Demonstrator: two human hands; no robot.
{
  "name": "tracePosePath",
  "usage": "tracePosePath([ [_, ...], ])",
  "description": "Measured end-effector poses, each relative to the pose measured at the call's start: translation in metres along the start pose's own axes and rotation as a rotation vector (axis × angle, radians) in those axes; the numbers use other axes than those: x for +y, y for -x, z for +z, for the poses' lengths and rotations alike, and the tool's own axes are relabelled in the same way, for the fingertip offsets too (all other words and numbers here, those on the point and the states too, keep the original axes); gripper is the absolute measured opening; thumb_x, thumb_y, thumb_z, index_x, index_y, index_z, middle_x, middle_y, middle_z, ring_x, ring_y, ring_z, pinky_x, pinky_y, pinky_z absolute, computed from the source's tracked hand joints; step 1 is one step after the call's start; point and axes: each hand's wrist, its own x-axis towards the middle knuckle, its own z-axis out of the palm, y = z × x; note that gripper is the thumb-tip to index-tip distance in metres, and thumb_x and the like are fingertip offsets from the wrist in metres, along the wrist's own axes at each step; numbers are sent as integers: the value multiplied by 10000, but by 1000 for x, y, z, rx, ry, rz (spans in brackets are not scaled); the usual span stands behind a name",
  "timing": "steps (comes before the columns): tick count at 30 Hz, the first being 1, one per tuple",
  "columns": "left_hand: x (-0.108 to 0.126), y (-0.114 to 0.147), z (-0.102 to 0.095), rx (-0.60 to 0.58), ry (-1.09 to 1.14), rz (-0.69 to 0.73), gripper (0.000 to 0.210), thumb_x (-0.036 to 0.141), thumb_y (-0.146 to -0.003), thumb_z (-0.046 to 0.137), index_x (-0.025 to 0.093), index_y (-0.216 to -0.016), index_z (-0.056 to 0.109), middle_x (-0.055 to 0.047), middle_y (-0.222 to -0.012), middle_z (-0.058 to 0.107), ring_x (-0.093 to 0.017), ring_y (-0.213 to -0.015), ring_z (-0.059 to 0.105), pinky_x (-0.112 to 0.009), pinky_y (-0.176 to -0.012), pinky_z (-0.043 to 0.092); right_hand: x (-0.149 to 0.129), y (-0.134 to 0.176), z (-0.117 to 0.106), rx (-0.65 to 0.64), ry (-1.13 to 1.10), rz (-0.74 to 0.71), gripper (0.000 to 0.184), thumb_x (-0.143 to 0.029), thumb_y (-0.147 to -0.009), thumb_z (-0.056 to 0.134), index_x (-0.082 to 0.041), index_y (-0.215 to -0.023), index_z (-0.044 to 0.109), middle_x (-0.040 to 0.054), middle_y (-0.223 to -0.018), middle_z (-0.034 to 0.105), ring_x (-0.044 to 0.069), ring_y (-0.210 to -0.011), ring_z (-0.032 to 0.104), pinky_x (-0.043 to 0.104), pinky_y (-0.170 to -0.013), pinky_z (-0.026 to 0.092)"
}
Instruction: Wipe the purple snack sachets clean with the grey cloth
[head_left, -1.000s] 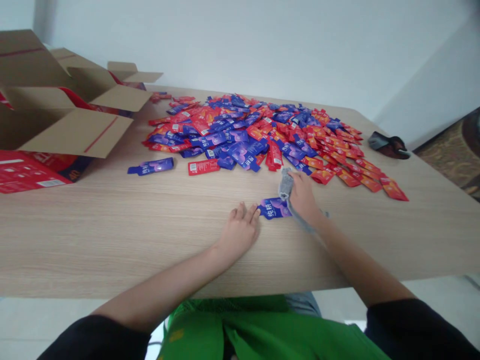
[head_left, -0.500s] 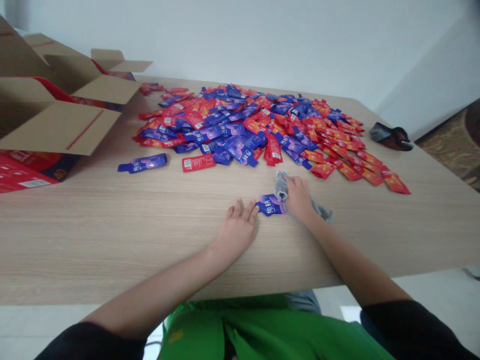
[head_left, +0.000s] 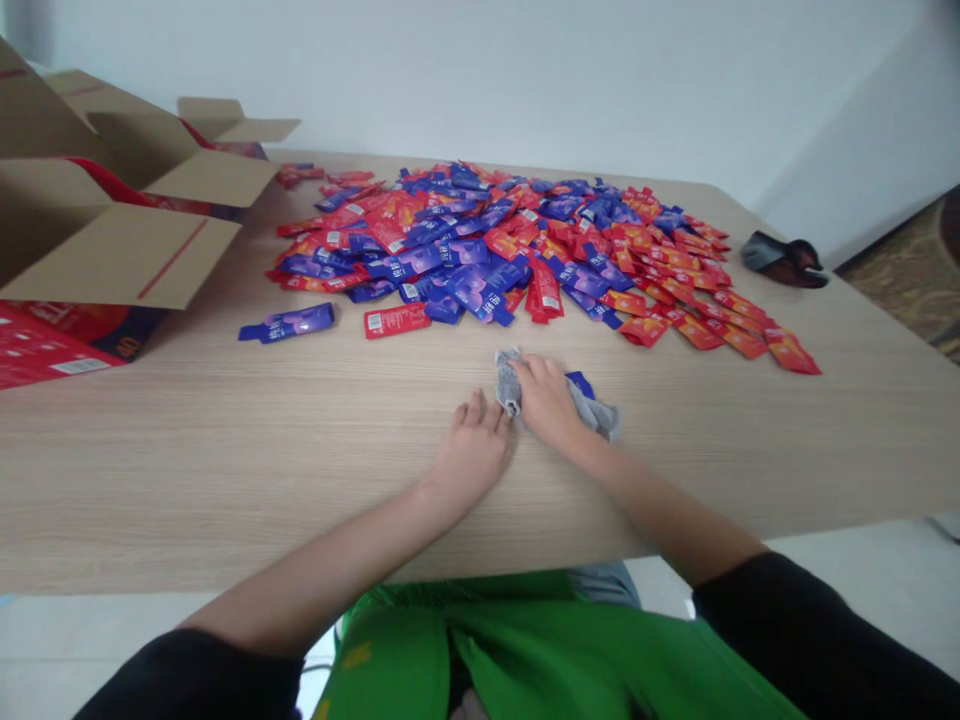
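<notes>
My right hand [head_left: 549, 400] is closed on a grey cloth [head_left: 508, 385] and presses it down on the table. Under the cloth lies a purple sachet [head_left: 581, 383]; only one corner shows, and the rest is hidden by the cloth and hand. My left hand [head_left: 474, 445] rests on the tabletop just to the left, fingers spread and fairly flat. Its fingertips meet the cloth's left edge, where the sachet's narrow end is covered from sight.
A big heap of red and purple sachets [head_left: 469, 255] covers the far half of the table [head_left: 247, 450]. One purple sachet [head_left: 289, 323] and a red sachet [head_left: 397, 320] lie before it. Open cardboard boxes [head_left: 112, 260] stand left; a dark glossy object [head_left: 784, 262] sits at right.
My right hand has slid the cloth leftward over the purple sachet, up to my left fingertips. The sachet's printed face is now covered. My left hand stays about where it was.
</notes>
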Motion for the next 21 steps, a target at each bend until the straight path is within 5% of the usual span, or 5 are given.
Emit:
tracePosePath([
  [9,0,0,-1,-29,18,-5,496,254,-960,431,134,-1440,474,-75,-1535,387,-406,-1357,404,-497,-1030,425,65,18,-6,42,180,281,503,-89,-814,440,-82,-1309,534,187,-1213,545,300,-1038,458,413,-912,364],
  [14,0,0,-1,-23,4,-12,500,253,-946,466,129,-1429,486,-93,-1525,402,-407,-1351,413,-497,-1017,433,97,23,-11,58,109,284,531,-59,-777,428,-71,-1297,534,182,-1186,525,293,-1071,470,427,-963,380],
  [17,1,0,-1,-12,2,-12,499,255,-946,465,130,-1429,487,-90,-1523,407,-405,-1354,410,-491,-1026,429,89,13,-12,171,-40,280,513,-43,-788,373,-88,-1268,550,158,-1147,520,265,-1079,484,419,-989,397],
  [21,1,0,0,9,-10,-8,491,249,-948,455,132,-1423,492,-97,-1513,425,-404,-1342,425,-494,-1022,430,44,3,-10,210,-171,127,506,-49,-841,340,-82,-1317,509,163,-1193,513,245,-1115,477,379,-1001,406],
])
